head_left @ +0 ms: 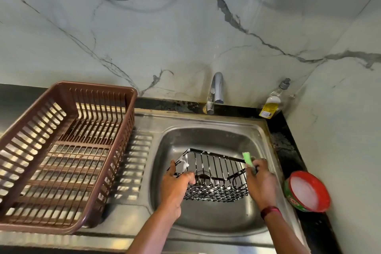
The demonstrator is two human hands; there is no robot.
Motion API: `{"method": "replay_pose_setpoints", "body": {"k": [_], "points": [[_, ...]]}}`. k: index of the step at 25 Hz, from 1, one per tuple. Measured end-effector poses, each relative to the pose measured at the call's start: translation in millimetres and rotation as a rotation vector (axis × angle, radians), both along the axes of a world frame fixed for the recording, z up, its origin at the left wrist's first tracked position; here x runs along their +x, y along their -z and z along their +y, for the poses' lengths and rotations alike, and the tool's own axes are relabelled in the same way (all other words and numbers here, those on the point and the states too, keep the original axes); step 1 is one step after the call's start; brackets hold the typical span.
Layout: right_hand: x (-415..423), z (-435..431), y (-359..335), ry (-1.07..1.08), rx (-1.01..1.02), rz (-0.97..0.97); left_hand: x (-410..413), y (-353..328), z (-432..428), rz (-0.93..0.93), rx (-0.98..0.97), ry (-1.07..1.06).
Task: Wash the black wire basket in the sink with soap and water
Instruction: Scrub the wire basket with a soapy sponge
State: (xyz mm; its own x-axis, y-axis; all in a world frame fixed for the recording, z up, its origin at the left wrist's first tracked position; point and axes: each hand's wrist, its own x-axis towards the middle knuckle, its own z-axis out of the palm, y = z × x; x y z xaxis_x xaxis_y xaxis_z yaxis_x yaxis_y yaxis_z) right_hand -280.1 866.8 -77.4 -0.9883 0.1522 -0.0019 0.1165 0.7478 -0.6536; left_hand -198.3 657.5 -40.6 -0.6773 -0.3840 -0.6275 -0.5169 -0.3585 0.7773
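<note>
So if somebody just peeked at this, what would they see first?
Probably the black wire basket in the middle of the steel sink, with white soap foam on its wires. The left hand holds its left side, and the right hand rubs a bright green sponge on its right rim. Next comes the big brown plastic rack on the left, and the red soap tub on the right.

One head-worn camera looks forward and steeply down from above the person's forearms, close over the work. The left hand [177, 183] and right hand [260, 179] sit low and right of centre, inside the sink [206, 220]. Beyond the hands rises the marble wall [165, 37]; left of the left hand a brown rack [68, 88] fills the frame's side. Wide-angle bending curves the edges.
</note>
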Motion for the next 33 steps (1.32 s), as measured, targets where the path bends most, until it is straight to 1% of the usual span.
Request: {"method": "replay_pose_setpoints", "body": {"k": [3, 6, 9, 13, 14, 16, 17, 19, 23, 26, 30, 31, 32, 33], "points": [[6, -37, -4, -0.162, 0.001, 0.085, -1, 1, 2, 0.000, -0.033, -0.015], [22, -84, -15, -0.399, -0.025, 0.259, -3, 2, 5, -0.014, -0.087, -0.012], [38, -110, -27, -0.605, 0.015, 0.355, -3, 6, 3, -0.018, -0.067, -0.030], [47, -97, -35, -0.740, 0.099, 0.369, -5, 13, -6, -0.020, -0.004, -0.070], [46, -90, -31, -0.773, 0.160, 0.417, -6, 13, -7, -0.023, 0.006, -0.074], [40, -74, -21, -0.843, 0.298, 0.592, -7, 13, -6, -0.026, 0.024, -0.071], [35, -67, -16, -0.857, 0.325, 0.614, -8, 13, -6, -0.024, 0.031, -0.073], [26, -53, -9, -0.844, 0.382, 0.601, -7, 14, -7, -0.016, 0.068, -0.084], [13, -21, 2, -0.714, 0.421, 0.572, -7, 12, -13, 0.011, 0.170, -0.107], [5, 0, 7, -0.588, 0.469, 0.509, -7, 10, -19, 0.021, 0.182, -0.126], [-1, 24, 15, -0.517, 0.482, 0.441, -6, 3, -25, 0.035, 0.175, -0.146], [-2, 27, 17, -0.496, 0.457, 0.419, -6, 1, -25, 0.031, 0.178, -0.147], [-1, 27, 13, -0.427, 0.382, 0.351, -5, -1, -25, 0.027, 0.182, -0.136], [-2, 27, 13, -0.308, 0.256, 0.286, -5, 0, -27, 0.016, 0.180, -0.141]]}}
